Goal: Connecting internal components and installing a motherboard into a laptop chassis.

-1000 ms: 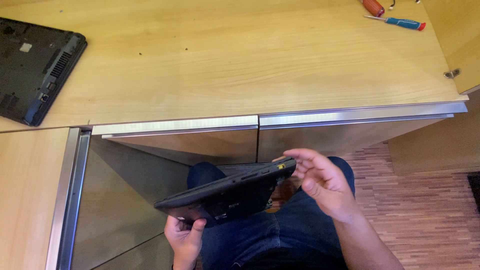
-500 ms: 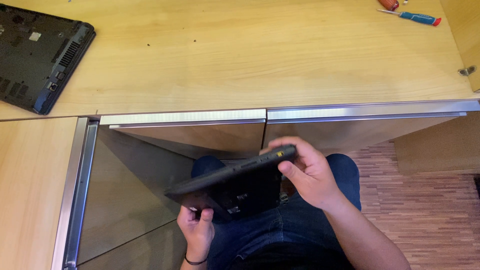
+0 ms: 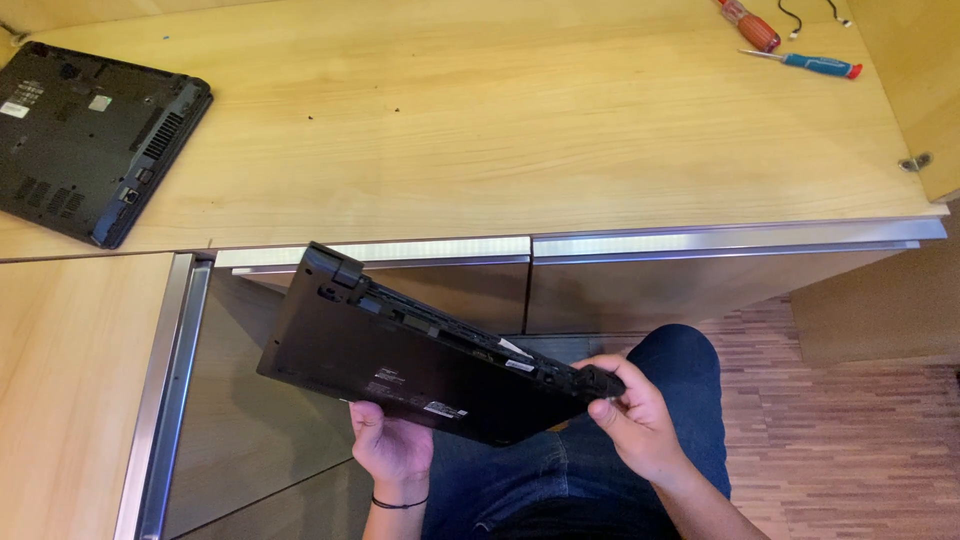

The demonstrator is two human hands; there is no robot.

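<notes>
Both hands hold flat black plastic laptop base (image 3: 420, 365), underside up, mid-frame: left hand (image 3: 392, 445) under lower edge, right hand (image 3: 635, 420) gripping right corner. Looks stiff, fairly heavy; edges suit best.

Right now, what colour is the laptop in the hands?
Black, bottom side up; clearest in the head view: laptop.

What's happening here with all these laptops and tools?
A seated person holds a black laptop bottom side up over their lap, below the desk edge. The left hand supports it from underneath; the right hand grips its corner. A second black laptop lies bottom up on the wooden desk, with a blue screwdriver and a red-handled one at the far right.
</notes>
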